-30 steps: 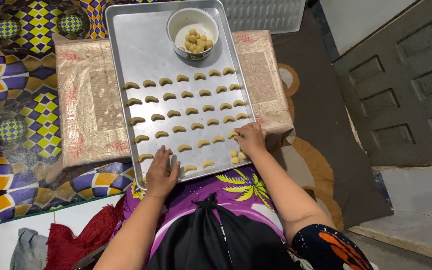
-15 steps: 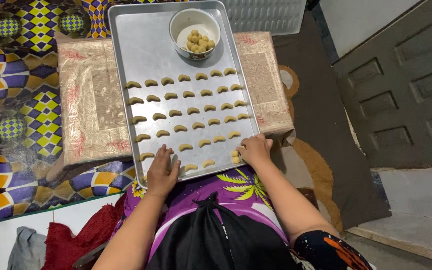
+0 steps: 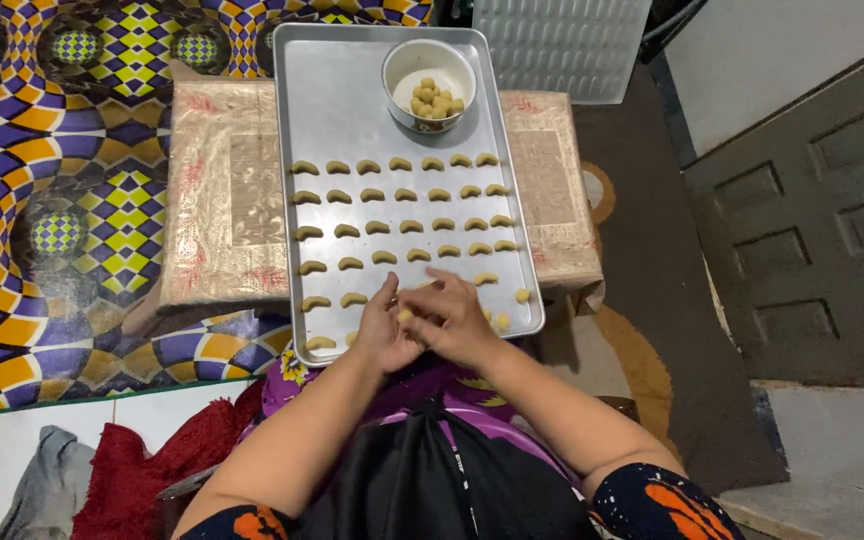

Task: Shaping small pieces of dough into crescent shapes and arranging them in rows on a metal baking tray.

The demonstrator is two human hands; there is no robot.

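Two hands meet over the near edge of a metal baking tray (image 3: 332, 110), and we find them pressed together. Our left hand (image 3: 384, 335) and right hand (image 3: 455, 318) touch at the fingertips, and between them we see a small piece of pale dough (image 3: 404, 316). The fingers (image 3: 430, 297) of both hands curl around that piece, grasping it together; we cannot tell which hand carries more of it.

Beyond the fingers, rows of crescent-shaped dough pieces (image 3: 404, 226) lie on the tray, apart from one another. Just right of the fingers, two loose dough balls (image 3: 522, 296) rest on the tray near its corner. A single crescent (image 3: 320, 343) lies just left of the left hand, at the near rim. Well beyond the fingers, at the far end of the tray, a white bowl (image 3: 398, 62) holds more dough balls.

The tray rests on a low desk covered with a gold patterned cloth (image 3: 222, 200). Left of the hands and beyond, a bright rug (image 3: 62, 180) of purple, yellow and orange checks covers the floor. Right of the hands, a dark panelled door (image 3: 812, 230) is in view.
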